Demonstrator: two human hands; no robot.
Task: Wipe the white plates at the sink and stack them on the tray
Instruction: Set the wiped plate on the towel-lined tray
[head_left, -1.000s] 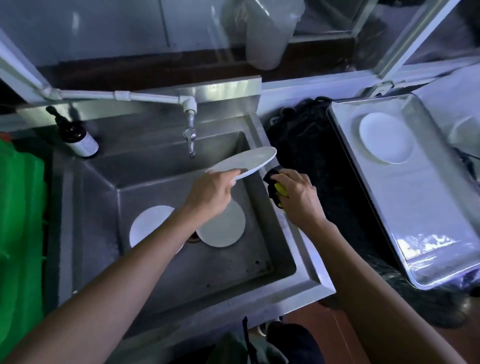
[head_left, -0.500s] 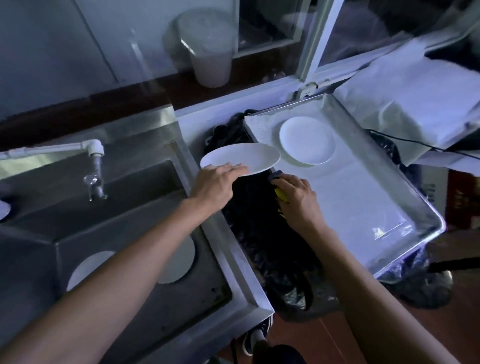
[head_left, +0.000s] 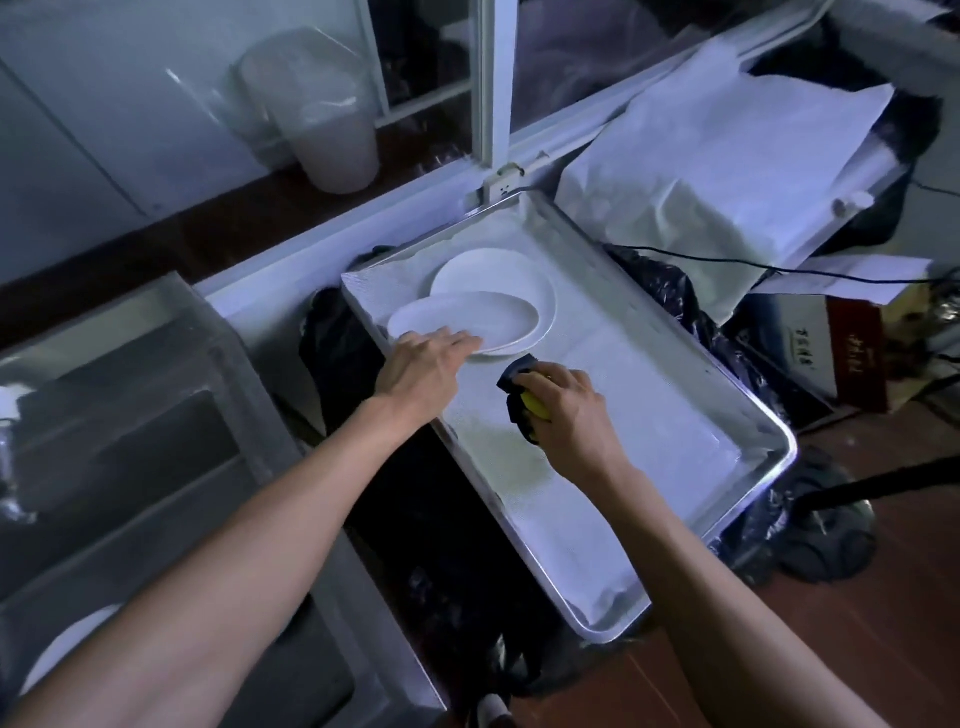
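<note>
A white plate (head_left: 462, 320) is being held by its near rim in the left hand (head_left: 422, 370), overlapping 1 plate (head_left: 511, 275) lying at the tray's (head_left: 675, 415) far end. A dark cloth (head_left: 521, 395) is being gripped by the right hand's (head_left: 569, 415) curled fingers (head_left: 563, 382) over the tray.

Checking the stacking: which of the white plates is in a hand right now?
The near plate over the tray, held by the left hand; the other plate lies flat beneath it.
</note>
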